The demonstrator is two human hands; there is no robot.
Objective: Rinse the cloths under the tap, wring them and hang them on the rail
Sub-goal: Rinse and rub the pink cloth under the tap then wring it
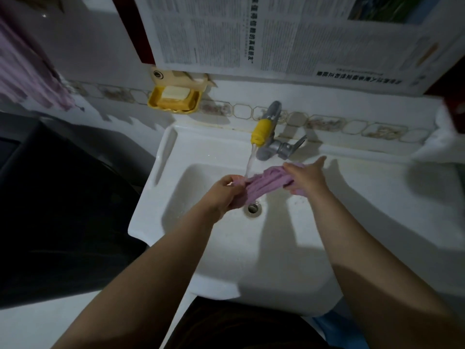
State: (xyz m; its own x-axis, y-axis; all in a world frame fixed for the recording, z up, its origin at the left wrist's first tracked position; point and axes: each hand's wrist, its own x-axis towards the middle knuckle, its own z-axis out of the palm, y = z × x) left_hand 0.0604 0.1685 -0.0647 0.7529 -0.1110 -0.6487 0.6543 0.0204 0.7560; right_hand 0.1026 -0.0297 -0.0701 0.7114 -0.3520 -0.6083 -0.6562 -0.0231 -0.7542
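Both hands hold the purple cloth over the white sink: left grip curled round one end, right grip pinching the other. Tap runs onto it. Tiled wall, newspaper, yellow soap dish behind.

Both bare forearms reach over the sink. Left hand fisted round cloth above the drain; right hand grips its other end, thumb extended.
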